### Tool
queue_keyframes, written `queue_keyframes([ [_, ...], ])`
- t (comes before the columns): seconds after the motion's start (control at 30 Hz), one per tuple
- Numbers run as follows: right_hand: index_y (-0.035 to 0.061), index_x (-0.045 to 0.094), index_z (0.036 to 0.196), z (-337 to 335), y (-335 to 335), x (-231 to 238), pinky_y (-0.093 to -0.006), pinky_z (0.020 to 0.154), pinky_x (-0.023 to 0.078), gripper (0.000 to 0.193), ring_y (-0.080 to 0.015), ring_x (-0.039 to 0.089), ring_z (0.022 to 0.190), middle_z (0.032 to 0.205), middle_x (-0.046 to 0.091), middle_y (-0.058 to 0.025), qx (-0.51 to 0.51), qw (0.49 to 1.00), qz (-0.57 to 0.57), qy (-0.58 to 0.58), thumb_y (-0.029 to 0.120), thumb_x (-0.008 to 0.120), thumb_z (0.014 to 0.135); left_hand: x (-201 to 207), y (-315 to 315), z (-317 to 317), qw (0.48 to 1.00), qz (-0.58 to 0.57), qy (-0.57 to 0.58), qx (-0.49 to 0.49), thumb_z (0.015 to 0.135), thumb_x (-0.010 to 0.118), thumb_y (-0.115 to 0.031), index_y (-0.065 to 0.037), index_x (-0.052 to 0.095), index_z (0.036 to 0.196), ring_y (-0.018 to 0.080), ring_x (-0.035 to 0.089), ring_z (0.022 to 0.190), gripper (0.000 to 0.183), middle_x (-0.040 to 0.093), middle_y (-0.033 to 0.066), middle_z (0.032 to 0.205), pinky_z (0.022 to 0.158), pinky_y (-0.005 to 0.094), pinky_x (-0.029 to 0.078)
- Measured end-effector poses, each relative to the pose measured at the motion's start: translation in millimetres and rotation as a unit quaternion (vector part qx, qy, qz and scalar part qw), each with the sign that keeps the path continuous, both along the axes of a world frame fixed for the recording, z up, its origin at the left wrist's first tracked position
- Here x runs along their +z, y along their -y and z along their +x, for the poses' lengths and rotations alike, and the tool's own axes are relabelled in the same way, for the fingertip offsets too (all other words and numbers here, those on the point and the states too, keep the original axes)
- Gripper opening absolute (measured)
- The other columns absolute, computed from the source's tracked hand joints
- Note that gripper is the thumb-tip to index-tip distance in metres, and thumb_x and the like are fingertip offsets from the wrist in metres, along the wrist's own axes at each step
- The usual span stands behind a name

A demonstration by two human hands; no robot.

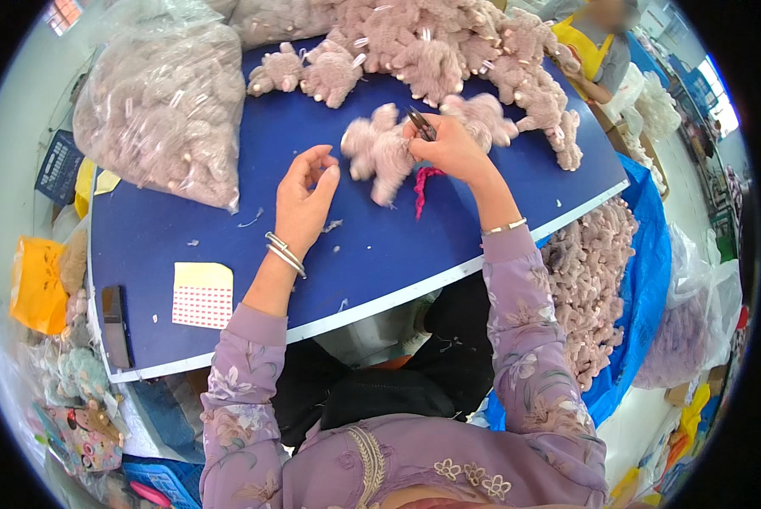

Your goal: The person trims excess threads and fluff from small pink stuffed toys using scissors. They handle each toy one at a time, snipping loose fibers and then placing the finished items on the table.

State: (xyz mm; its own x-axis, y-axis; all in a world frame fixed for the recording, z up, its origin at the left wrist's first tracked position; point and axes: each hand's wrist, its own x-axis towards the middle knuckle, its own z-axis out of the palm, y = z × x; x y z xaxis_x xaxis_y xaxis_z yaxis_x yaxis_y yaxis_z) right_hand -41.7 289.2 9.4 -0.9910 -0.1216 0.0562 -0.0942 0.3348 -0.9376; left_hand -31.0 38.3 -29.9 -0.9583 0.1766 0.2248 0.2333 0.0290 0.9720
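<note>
My right hand (450,146) is closed around small black thread snips (421,124), their dark tips pointing up and away from me. A twisted bright pink cord (425,188) hangs below that hand. Against its fingers is a pinkish-grey plush toy (379,154), blurred by motion; whether the fingers also grip it, I cannot tell. Another plush toy (484,120) lies just beyond the same hand. My left hand (306,197) hovers over the blue table (380,280), left of the blurred toy, its fingers loosely bent and apart with nothing in them.
A heap of plush toys (431,59) covers the far side. A clear bag of toys (172,110) stands far left. A sticker sheet (202,295) and a phone (116,327) lie near left. At right, a blue sack (652,254) holds more toys; a person (597,51) stands beyond.
</note>
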Motion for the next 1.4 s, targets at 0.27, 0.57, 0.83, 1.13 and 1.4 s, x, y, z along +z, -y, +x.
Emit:
queue_keyframes([
  [0.27,0.0009,0.060,0.080,12.0,40.6,-1.0,-0.0243,0.059,0.044,0.008,-0.0079,0.054,0.064,0.069,0.059,-0.0007,0.027,0.997,-0.072,-0.004,0.008,0.061,0.077,2.3,6.1,-1.7,0.994,-0.089,-0.059,0.022,0.085,0.066,-0.016,-0.001,0.051,0.125,0.0136,0.057,0.096,0.045,0.058,0.0087,0.113,0.076,0.0259,0.050],
  [0.57,0.0060,0.058,0.091,15.3,34.8,-3.3,-0.0193,0.041,0.029,0.010,-0.0020,0.040,0.049,0.069,0.051,0.0024,0.025,0.953,-0.295,0.065,0.006,0.056,0.081,12.1,4.6,-0.7,0.980,0.081,0.163,-0.083,0.087,0.065,-0.023,0.001,0.047,0.127,0.0106,0.060,0.075,0.050,0.061,0.0091,0.101,0.061,0.0211,0.049],
  [0.83,0.0004,0.062,0.088,24.8,61.3,-5.3,-0.0241,0.058,0.043,0.013,-0.0092,0.053,0.063,0.076,0.062,-0.0050,-0.082,0.982,-0.008,-0.173,0.012,0.064,0.082,10.5,5.0,0.8,0.987,0.110,0.117,-0.017,0.087,0.063,-0.018,-0.003,0.057,0.102,0.0057,0.054,0.059,0.022,0.061,0.0014,0.076,0.051,0.0206,0.043],
  [1.13,0.0015,0.060,0.098,36.6,80.5,3.0,-0.0261,0.055,0.041,0.029,-0.0117,0.049,0.061,0.085,0.061,-0.0050,0.010,0.962,0.133,-0.238,0.011,0.073,0.073,17.4,3.3,3.6,0.955,0.265,0.130,0.000,0.086,0.062,-0.011,-0.002,0.060,0.104,0.0069,0.056,0.065,0.020,0.062,0.0027,0.085,0.054,0.0222,0.045],
  [1.4,0.0022,0.059,0.100,44.1,83.0,15.9,-0.0335,0.069,0.048,0.032,-0.0257,0.062,0.076,0.085,0.062,-0.0105,-0.004,0.984,0.083,-0.159,0.015,0.073,0.074,15.9,2.1,5.5,0.983,0.159,0.068,0.059,0.084,0.062,-0.008,-0.001,0.059,0.102,0.0058,0.055,0.064,0.019,0.063,0.0026,0.084,0.054,0.0213,0.044],
])
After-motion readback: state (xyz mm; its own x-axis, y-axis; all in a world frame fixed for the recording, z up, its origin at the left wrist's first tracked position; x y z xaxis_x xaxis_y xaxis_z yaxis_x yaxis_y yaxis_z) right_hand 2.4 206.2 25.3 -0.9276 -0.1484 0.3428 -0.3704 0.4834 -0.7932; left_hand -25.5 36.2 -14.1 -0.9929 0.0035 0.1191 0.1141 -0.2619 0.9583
